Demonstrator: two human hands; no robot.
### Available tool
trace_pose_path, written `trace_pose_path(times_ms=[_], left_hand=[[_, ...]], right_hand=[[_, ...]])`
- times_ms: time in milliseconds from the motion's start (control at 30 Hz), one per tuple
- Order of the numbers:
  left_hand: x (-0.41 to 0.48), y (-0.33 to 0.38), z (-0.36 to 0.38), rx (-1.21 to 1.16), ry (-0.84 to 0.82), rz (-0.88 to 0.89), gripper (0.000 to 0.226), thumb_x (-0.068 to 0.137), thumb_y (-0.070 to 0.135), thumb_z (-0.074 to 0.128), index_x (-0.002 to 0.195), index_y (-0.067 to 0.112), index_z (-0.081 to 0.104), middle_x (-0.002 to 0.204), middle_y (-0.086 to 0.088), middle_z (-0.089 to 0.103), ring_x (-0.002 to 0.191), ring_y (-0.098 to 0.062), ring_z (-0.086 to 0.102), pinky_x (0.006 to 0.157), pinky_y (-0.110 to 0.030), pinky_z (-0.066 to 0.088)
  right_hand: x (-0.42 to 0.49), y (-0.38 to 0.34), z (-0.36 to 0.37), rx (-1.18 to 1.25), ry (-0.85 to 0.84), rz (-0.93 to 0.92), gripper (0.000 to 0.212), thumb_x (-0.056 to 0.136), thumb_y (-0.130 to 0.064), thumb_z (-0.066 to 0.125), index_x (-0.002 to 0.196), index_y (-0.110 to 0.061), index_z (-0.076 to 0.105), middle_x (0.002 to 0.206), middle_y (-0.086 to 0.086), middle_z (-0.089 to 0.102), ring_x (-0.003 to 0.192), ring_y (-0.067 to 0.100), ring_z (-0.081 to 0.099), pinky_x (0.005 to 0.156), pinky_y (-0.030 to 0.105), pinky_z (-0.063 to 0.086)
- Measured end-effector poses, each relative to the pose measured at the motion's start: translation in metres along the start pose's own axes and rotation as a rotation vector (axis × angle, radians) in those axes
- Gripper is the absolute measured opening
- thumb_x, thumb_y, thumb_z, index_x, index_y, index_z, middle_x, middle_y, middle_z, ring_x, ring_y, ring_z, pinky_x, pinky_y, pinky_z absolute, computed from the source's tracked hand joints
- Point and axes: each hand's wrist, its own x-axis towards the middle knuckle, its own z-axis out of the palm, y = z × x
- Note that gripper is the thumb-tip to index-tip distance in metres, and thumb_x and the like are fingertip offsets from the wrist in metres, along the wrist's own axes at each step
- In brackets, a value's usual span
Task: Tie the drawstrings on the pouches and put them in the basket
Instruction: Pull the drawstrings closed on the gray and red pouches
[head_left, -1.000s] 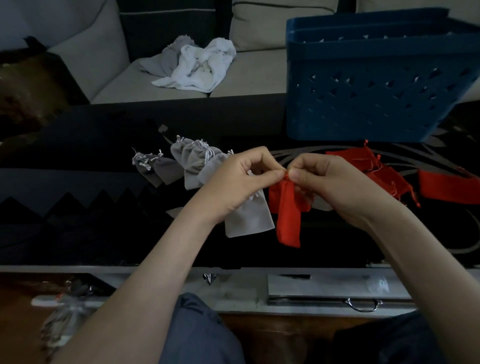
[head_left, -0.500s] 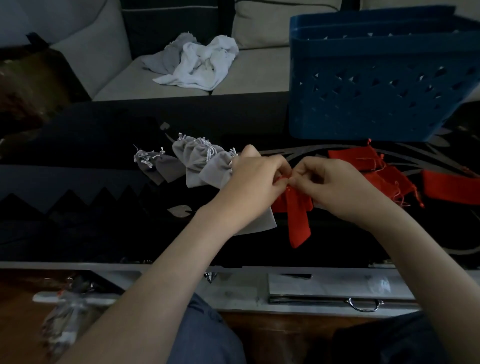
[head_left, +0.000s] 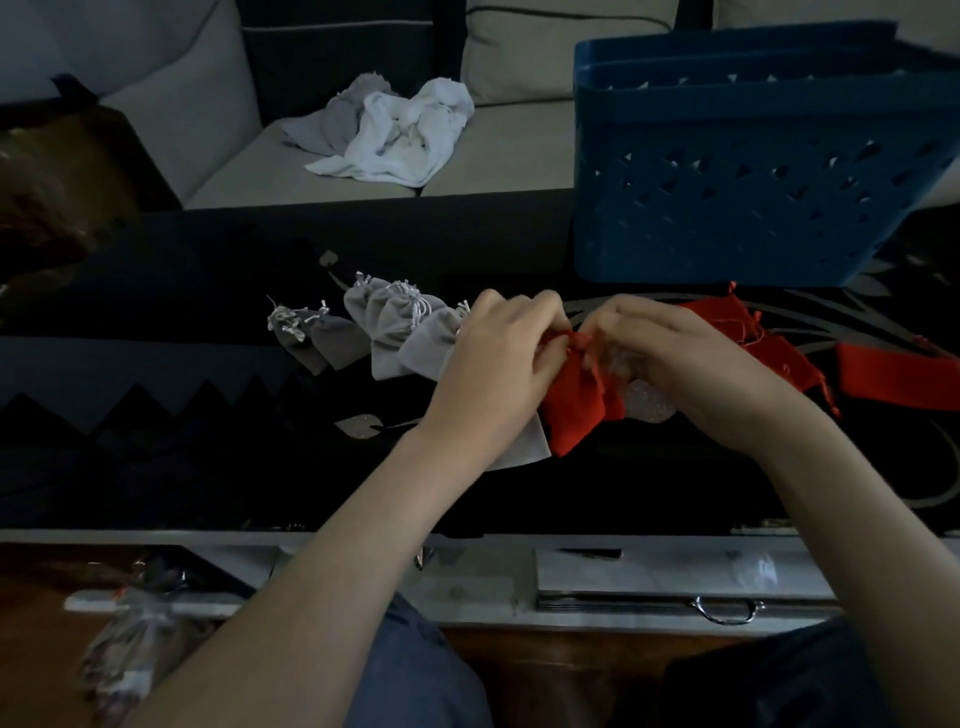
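Observation:
A small red pouch (head_left: 574, 405) hangs between my two hands above the dark table. My left hand (head_left: 498, 364) pinches its gathered neck from the left, and my right hand (head_left: 670, 358) pinches the drawstring at the neck from the right. Several grey pouches (head_left: 395, 332) lie in a row to the left of my left hand, their cords bunched at the top. More red pouches (head_left: 769, 348) lie flat behind my right hand. The blue perforated basket (head_left: 737, 208) stands at the back right of the table; its inside is hidden.
The black table (head_left: 156, 312) has a silver leaf pattern. A sofa with crumpled white and grey cloths (head_left: 395, 130) lies beyond it. A drawer with a metal handle (head_left: 724, 608) runs along the near edge. A clear bag (head_left: 130, 639) sits at bottom left.
Both hands have drawn closer together at the pouch's neck. The red pouch, hanging long and narrow before, is now bunched up and shorter. The view has tilted slightly down.

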Motion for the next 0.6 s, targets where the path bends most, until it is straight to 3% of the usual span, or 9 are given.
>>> trace_pose_path(times_ms=[67, 200, 300, 467, 600], left_hand=[[-0.001, 0.001, -0.001, -0.039, 0.018, 0.016, 0.006, 0.087, 0.014, 0.059, 0.083, 0.010, 0.060, 0.076, 0.007, 0.054, 0.076, -0.010, 0.044, 0.066, -0.018, 0.034], [-0.001, 0.004, 0.000, -0.114, 0.044, 0.040, 0.014, 0.086, 0.020, 0.053, 0.083, 0.008, 0.060, 0.076, 0.010, 0.049, 0.074, -0.007, 0.044, 0.067, -0.016, 0.036], [-0.002, 0.002, 0.001, -0.145, 0.054, 0.035, 0.016, 0.086, 0.021, 0.052, 0.084, 0.008, 0.062, 0.077, 0.005, 0.055, 0.075, -0.007, 0.047, 0.067, -0.017, 0.038], [-0.003, 0.003, 0.003, -0.153, 0.048, 0.011, 0.012, 0.088, 0.017, 0.056, 0.086, 0.007, 0.063, 0.077, 0.005, 0.058, 0.075, -0.008, 0.049, 0.067, -0.022, 0.040], [-0.003, 0.003, 0.004, -0.146, 0.061, 0.014, 0.006, 0.087, 0.011, 0.059, 0.089, 0.008, 0.065, 0.077, 0.011, 0.054, 0.076, -0.004, 0.046, 0.068, -0.019, 0.041]], right_hand=[[0.000, 0.000, -0.001, 0.039, 0.026, -0.026, 0.035, 0.100, -0.024, 0.042, 0.091, 0.005, 0.058, 0.080, 0.011, 0.056, 0.073, 0.017, 0.052, 0.067, 0.027, 0.042], [0.001, 0.003, 0.005, -0.044, 0.165, -0.111, 0.007, 0.093, -0.008, 0.054, 0.095, -0.006, 0.061, 0.078, 0.000, 0.058, 0.071, 0.006, 0.053, 0.068, 0.018, 0.044], [0.001, 0.003, 0.006, -0.069, 0.152, -0.095, 0.014, 0.092, -0.005, 0.056, 0.103, -0.008, 0.064, 0.079, 0.002, 0.061, 0.070, 0.003, 0.056, 0.066, 0.014, 0.046], [0.001, 0.002, 0.008, -0.067, 0.187, -0.060, 0.009, 0.089, -0.009, 0.060, 0.092, -0.012, 0.068, 0.083, 0.008, 0.068, 0.072, 0.008, 0.061, 0.068, 0.020, 0.051], [0.001, 0.004, 0.012, -0.098, 0.253, -0.092, 0.008, 0.088, -0.008, 0.062, 0.089, -0.012, 0.068, 0.073, 0.005, 0.064, 0.068, 0.008, 0.058, 0.066, 0.022, 0.048]])
